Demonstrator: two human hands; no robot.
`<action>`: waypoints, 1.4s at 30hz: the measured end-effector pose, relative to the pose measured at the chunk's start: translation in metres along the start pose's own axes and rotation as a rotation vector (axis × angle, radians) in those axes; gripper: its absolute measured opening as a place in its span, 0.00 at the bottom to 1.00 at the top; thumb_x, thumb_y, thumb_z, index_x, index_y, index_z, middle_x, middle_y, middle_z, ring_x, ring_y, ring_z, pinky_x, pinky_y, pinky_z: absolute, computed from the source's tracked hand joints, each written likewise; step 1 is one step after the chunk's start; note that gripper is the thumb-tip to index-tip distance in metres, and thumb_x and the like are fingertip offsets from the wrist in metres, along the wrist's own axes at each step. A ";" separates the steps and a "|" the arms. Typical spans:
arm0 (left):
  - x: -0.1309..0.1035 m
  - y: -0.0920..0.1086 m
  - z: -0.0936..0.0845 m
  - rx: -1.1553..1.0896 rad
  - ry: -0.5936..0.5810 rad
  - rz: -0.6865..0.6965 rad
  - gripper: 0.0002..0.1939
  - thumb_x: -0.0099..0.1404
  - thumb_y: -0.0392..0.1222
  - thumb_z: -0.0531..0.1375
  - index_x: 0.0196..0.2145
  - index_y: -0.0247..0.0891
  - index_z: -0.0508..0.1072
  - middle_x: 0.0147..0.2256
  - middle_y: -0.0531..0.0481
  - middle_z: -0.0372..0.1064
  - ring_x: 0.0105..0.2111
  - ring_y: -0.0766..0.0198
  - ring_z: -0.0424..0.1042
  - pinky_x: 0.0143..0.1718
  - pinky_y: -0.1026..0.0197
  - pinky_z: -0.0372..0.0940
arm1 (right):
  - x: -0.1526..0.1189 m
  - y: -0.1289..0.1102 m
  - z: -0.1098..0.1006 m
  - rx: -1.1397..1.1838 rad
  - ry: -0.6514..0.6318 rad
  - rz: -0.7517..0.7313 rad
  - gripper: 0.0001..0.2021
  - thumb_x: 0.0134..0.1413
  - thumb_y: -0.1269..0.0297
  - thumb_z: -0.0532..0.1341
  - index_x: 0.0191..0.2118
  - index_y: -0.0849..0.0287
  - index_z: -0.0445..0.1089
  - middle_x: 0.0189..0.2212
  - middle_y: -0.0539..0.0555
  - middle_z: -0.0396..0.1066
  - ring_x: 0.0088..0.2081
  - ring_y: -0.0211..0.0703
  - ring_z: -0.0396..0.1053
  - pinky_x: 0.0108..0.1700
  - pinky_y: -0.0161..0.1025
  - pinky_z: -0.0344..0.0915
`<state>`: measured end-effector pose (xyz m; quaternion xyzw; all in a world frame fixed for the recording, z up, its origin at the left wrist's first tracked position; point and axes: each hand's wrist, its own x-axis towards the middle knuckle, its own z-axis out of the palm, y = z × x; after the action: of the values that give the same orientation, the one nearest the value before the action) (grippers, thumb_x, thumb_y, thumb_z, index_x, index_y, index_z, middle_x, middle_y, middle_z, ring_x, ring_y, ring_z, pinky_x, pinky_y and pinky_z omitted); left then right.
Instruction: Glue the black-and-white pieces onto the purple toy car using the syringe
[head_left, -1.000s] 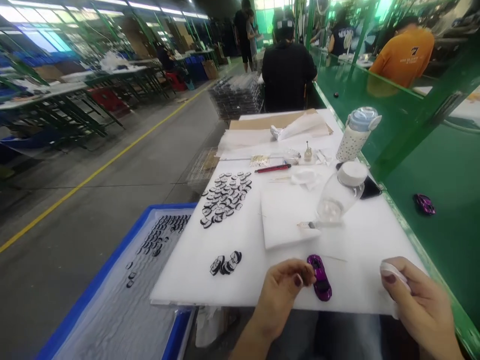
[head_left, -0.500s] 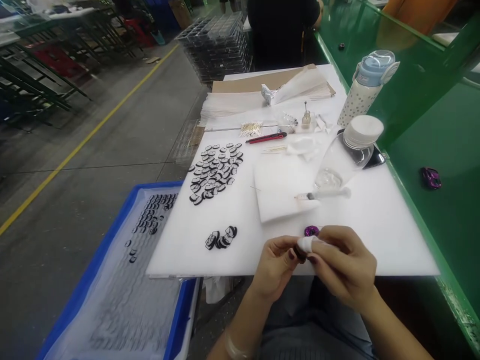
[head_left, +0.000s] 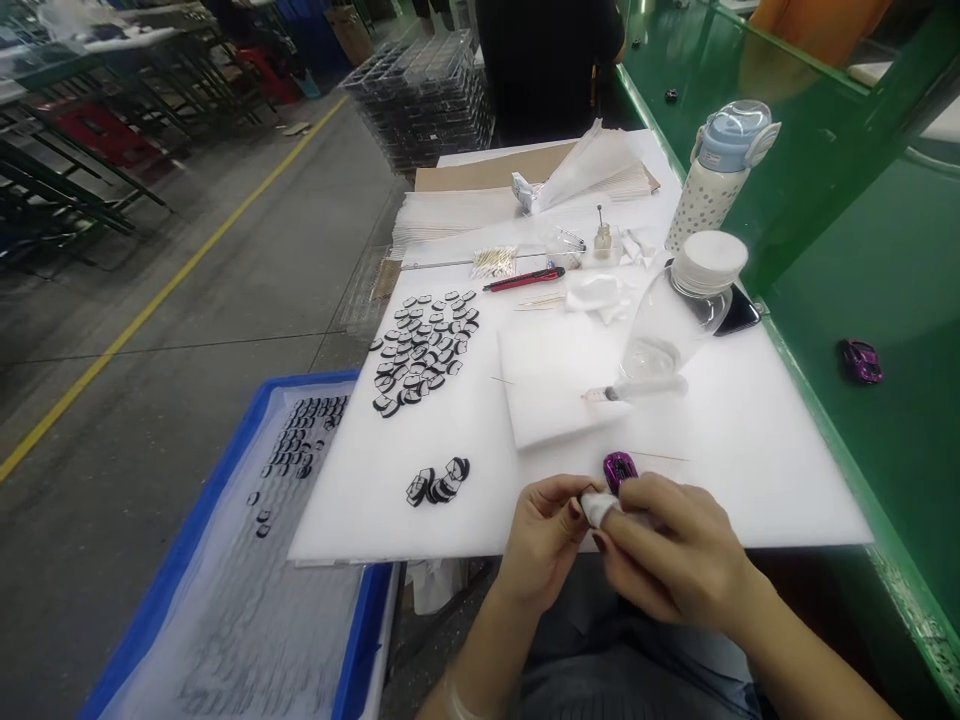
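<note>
While your two hands meet at the lower centre of the frame, just over the near edge of the white tabletop [head_left: 765, 490], the quality of the work rests on your fingertips. Your left hand [head_left: 541, 545] pinches a small dark piece [head_left: 584, 493], of which only a sliver shows; your right hand [head_left: 679, 555] grasps a white cloth [head_left: 600, 508], drawn over a fingertip and pressed against that piece. It looks like wiping, so let the left pinch be firm enough to stop the piece turning, but no tighter, since a part this small could spring away. Smooth the cloth flat over the fingertip: a fold would probably skip the edges. Light strokes in one direction should do better than scrubbing. How hard you are pressing I cannot tell.

Mind the purple toy car [head_left: 619, 468], which sits just beyond your fingers; a long stroke of the right knuckles could nudge it. The syringe [head_left: 649, 388], right of centre, lies farther off, and the black pieces [head_left: 439, 483] at lower left are well apart from your hands. Working a little farther over the tabletop would catch a dropped piece.
</note>
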<state>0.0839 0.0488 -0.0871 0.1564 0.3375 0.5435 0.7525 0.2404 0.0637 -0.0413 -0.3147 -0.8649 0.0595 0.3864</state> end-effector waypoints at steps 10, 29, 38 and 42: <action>0.000 -0.001 0.000 0.021 -0.010 -0.002 0.14 0.47 0.45 0.77 0.31 0.40 0.82 0.29 0.50 0.78 0.29 0.70 0.75 0.35 0.71 0.70 | 0.004 0.005 0.000 -0.032 0.023 0.015 0.07 0.63 0.71 0.56 0.36 0.62 0.70 0.29 0.53 0.64 0.27 0.36 0.61 0.27 0.35 0.60; -0.012 -0.011 0.004 1.453 -0.038 1.029 0.15 0.61 0.28 0.66 0.45 0.38 0.76 0.35 0.48 0.75 0.35 0.62 0.72 0.37 0.60 0.71 | -0.050 0.021 -0.005 0.075 0.028 0.603 0.03 0.60 0.70 0.62 0.37 0.61 0.74 0.31 0.52 0.69 0.27 0.33 0.68 0.27 0.30 0.65; -0.007 -0.024 0.006 1.555 -0.052 1.020 0.14 0.63 0.31 0.65 0.47 0.38 0.75 0.35 0.48 0.71 0.35 0.62 0.69 0.37 0.58 0.69 | -0.054 0.019 -0.004 0.124 -0.027 0.593 0.04 0.61 0.69 0.61 0.39 0.61 0.74 0.32 0.52 0.69 0.28 0.33 0.69 0.28 0.30 0.66; -0.006 -0.025 0.005 1.579 -0.047 1.006 0.13 0.65 0.32 0.64 0.48 0.39 0.75 0.36 0.48 0.71 0.35 0.62 0.69 0.37 0.57 0.68 | -0.055 0.019 -0.004 0.119 -0.052 0.596 0.04 0.61 0.69 0.61 0.39 0.60 0.73 0.32 0.51 0.69 0.28 0.33 0.69 0.28 0.31 0.66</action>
<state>0.1039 0.0348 -0.0960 0.7606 0.4863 0.4154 0.1115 0.2806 0.0462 -0.0800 -0.5297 -0.7392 0.2287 0.3474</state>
